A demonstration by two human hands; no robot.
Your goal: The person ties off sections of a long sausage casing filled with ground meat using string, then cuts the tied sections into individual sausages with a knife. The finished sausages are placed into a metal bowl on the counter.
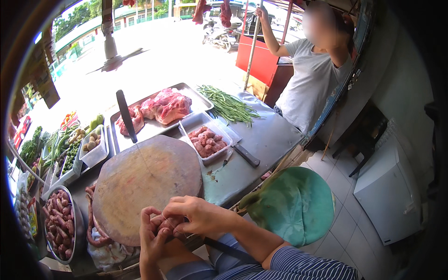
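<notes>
My left hand [150, 235] and my right hand [199, 214] are closed around a small reddish sausage piece [167, 222], with a thin pale string at the fingers. They are at the near edge of a round wooden chopping block [145, 172], where a dark-handled knife [126, 116] stands upright. Left of the block, raw sausage casing [95, 235] lies on white cloth, beside a metal bowl [76, 219] of sausage links. A plastic tub [184, 127] holds pinkish meat pieces; a second knife [247, 155] lies beside it.
A metal tray [201, 100] of raw meat, green beans [226, 102] and vegetable tubs [93, 154] cover the counter [273, 135]. A person [308, 84] stands at the back right, holding a pole. A green round seat [298, 210] and white box [385, 196] are on the right.
</notes>
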